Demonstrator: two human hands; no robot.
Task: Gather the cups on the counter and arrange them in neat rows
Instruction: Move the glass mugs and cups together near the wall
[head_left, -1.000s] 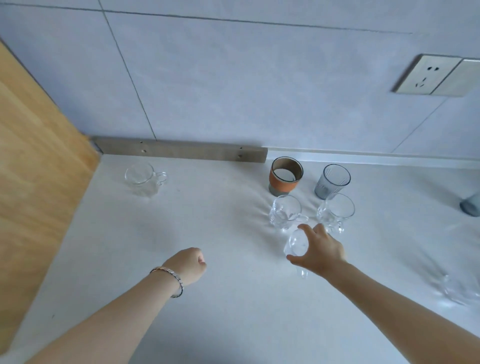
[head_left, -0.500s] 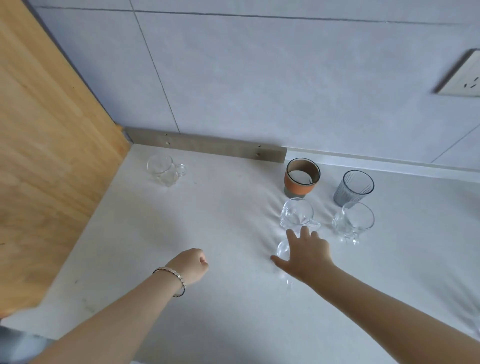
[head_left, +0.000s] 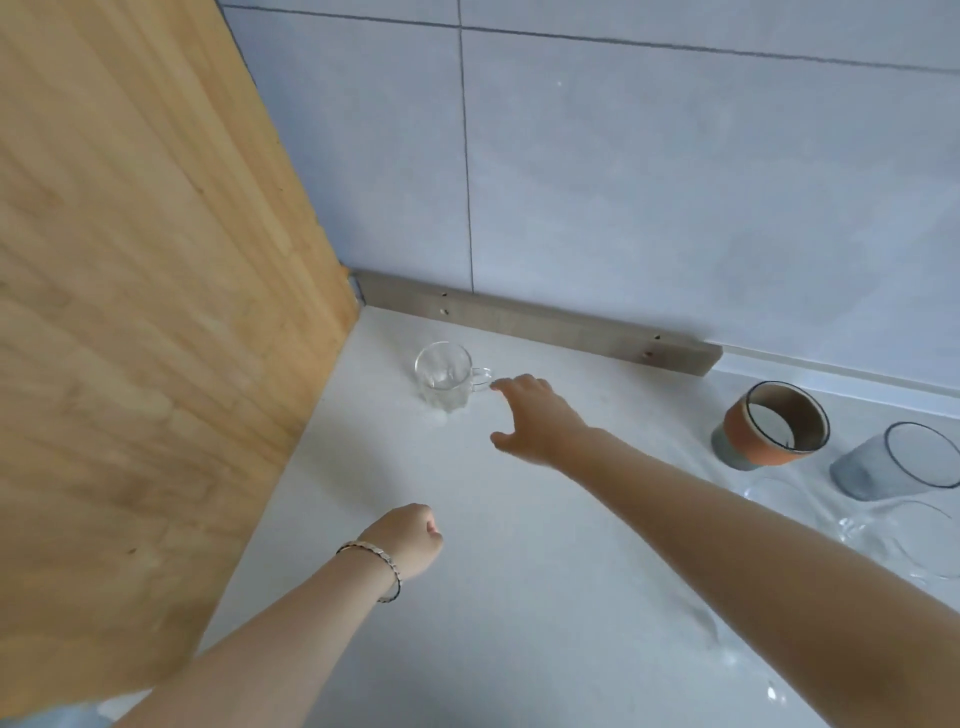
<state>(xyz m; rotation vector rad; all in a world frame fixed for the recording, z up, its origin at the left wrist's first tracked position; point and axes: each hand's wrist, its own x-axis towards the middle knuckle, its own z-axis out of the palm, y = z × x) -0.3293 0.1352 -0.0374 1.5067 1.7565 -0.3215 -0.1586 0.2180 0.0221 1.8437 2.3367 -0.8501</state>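
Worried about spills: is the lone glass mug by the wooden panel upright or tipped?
Upright: the glass mug stands on its base, rim up, handle toward the right hand.

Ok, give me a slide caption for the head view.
Right hand reaches open toward the lone glass mug in the counter's corner; left hand rests fisted.

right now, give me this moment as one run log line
phase: reach | right hand: open, fingertips at handle of clear glass mug, no grip yet | left hand: fisted, empty | grouped: orange cup, grey glass
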